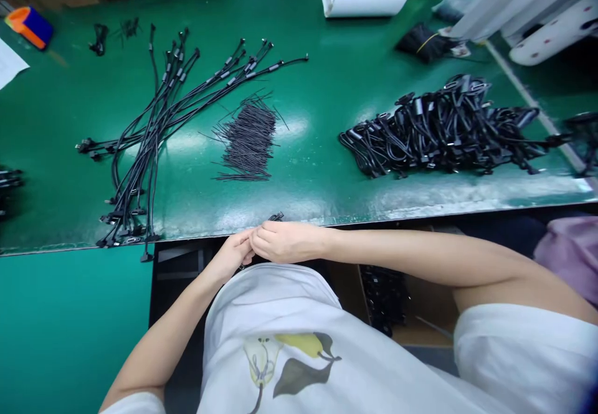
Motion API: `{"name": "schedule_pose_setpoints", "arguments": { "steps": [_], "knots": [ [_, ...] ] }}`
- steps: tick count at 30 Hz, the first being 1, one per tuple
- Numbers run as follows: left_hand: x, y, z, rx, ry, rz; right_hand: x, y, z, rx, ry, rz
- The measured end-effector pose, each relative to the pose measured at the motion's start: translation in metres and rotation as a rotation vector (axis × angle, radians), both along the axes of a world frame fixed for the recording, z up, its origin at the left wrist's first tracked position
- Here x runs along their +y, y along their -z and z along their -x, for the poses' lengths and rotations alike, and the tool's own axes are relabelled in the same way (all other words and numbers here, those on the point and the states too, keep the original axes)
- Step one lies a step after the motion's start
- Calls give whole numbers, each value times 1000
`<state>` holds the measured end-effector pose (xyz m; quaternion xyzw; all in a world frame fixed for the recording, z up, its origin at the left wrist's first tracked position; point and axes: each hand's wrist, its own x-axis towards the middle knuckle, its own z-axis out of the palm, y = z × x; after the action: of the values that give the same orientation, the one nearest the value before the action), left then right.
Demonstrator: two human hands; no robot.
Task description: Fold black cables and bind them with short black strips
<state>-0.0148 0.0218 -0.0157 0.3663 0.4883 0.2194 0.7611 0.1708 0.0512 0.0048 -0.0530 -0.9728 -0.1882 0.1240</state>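
At the front edge of the green table, my left hand [234, 253] and my right hand [286, 241] meet close to my shirt. Both are closed around a black cable [276, 216], folded up small. One end of it pokes out above my right fingers, and a small part shows below my left hand; the rest is hidden. Just beyond my hands lies a pile of short black twist ties [250, 137]. To its left, long black cables [161, 112] with plugs at both ends lie spread across each other.
Many coiled black cables [434, 131] are heaped on the right. A white paper roll [364, 2], an orange-and-blue object [30, 27] and a black bundle [425, 43] stand further back. Below the table, a cardboard box [432, 314] holds more dark cables.
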Motion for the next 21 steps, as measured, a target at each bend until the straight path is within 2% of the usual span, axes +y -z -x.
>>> {"name": "schedule_pose_setpoints", "arguments": {
  "steps": [6, 11, 13, 16, 19, 21],
  "knots": [
    [2, -2, -2, 0, 21, 38, -1, 1, -1, 6, 5, -21],
    [-1, -6, -8, 31, 10, 32, -3, -2, 1, -120, 69, 5],
    [-2, -7, -12, 43, -21, -1, -2, -2, 3, -157, 164, 134],
    [-2, -8, -20, 19, -129, -51, 2, 1, 6, -119, 360, 459],
    [1, -7, -25, -32, -316, -79, 6, 8, 7, 63, 535, 726],
    [6, -6, -26, -60, -390, -77, 5, 12, 7, 253, 605, 779]
  ]
}}
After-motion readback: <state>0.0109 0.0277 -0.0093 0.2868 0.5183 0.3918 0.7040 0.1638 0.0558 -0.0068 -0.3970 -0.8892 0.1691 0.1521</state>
